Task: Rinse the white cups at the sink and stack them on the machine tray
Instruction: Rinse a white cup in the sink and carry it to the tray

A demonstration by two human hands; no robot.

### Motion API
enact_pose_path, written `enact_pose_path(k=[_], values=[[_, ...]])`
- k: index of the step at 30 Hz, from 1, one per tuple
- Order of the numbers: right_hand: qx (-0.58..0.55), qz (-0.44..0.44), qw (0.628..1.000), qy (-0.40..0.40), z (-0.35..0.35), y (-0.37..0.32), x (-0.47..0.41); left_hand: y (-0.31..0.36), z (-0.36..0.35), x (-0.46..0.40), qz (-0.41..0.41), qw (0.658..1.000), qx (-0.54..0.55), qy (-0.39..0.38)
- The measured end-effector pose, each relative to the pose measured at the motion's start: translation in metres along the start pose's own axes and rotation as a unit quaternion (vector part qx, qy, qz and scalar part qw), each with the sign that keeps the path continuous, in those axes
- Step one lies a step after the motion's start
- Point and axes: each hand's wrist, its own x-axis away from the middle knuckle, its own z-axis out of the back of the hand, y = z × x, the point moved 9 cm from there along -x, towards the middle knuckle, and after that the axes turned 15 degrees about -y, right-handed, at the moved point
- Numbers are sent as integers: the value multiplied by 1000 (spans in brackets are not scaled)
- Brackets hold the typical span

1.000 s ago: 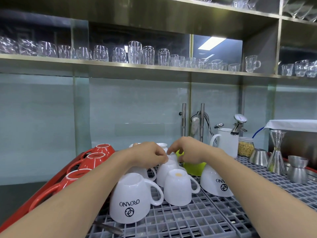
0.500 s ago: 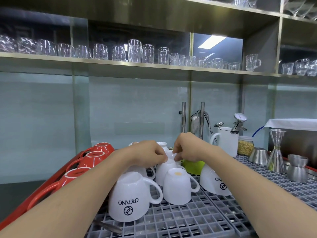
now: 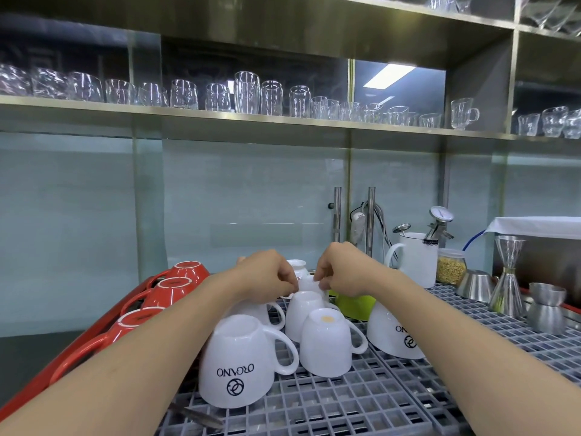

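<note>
White upturned cups stand on the grey grid tray (image 3: 361, 401), nearest a logo mug (image 3: 239, 363). Behind them a small white cup (image 3: 309, 283) sits atop another, pinched between curled fingers of the left hand (image 3: 267, 275) and right hand (image 3: 342, 269), knuckles up, forearms converging. Red cups (image 3: 169, 286) line the left edge.

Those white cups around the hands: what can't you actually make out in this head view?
- Small white cup in the head view: both hands cover its sides, so the grip is unclear.
- Left hand fingers: curled under the knuckles, hidden.
- Green cup: mostly behind the right hand and wrist.
- Logo cup: crossed by the right forearm.
- Metal utensil by the tray: only partly visible.
</note>
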Motion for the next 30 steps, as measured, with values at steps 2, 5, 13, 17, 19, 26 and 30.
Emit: enact_pose_path(k=[2,5,13,17,19,26,30], values=[[-2,-1,1000,7,1,1,0,1,-1,0,-9,1000,-8,-13],[4,-5,1000,19,1,0,-2,4,0,-2,-23,1000,-15,-14],[-1,1,999,35,0,-3,-5,12,-3,3,8,992,-117,-45],[-17,24,999,20,0,-6,-1,10,-3,7,29,990,-122,-57],[-16,33,999,16,0,-7,3,11,-2,9,39,988,-136,-59],[-12,37,999,14,2,-11,10,9,-4,13,67,985,-150,-62],[-17,40,999,15,2,-14,12,7,-6,13,75,985,-142,-66]])
